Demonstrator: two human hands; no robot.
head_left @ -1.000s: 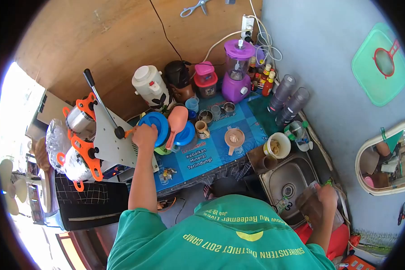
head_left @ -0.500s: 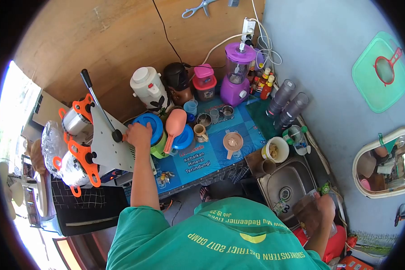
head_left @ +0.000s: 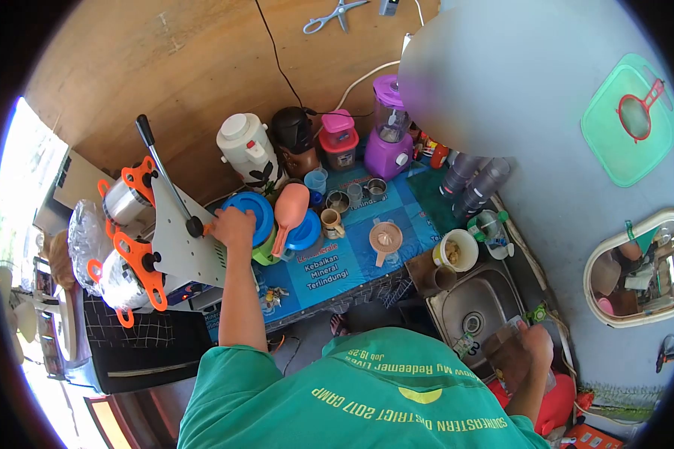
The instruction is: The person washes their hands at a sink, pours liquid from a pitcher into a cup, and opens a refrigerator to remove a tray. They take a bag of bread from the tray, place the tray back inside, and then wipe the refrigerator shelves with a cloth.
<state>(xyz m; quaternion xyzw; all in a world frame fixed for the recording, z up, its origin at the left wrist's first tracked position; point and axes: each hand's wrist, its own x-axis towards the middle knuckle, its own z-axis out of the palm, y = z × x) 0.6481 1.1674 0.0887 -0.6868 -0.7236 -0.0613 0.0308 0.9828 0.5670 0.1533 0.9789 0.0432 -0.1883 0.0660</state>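
My left hand [head_left: 234,227] is at the left edge of a blue lid [head_left: 254,213] on a green tub [head_left: 264,251], beside the sealing machine [head_left: 183,232] with its long lever. Its fingers look bent, and their tips are hidden. My right hand [head_left: 536,346] is closed on the edge of a clear plastic container [head_left: 508,352], brownish inside, tilted over the right side of the metal sink [head_left: 464,299]. A salmon-pink scoop [head_left: 290,207] and a second blue lid [head_left: 305,230] are just right of my left hand.
A citrus juicer [head_left: 386,238], a mug [head_left: 332,223] and small metal cups stand on the blue table cover. Behind them are a white jug [head_left: 249,146] and a purple blender [head_left: 389,153]. A white tub [head_left: 458,249] sits by the sink. A grey blur [head_left: 464,75] hides the back corner.
A blurred grey shape has come into view at the upper right, covering part of the blender, bottles and cables. The right hand and clear container have shifted slightly left. The left hand stays in place.
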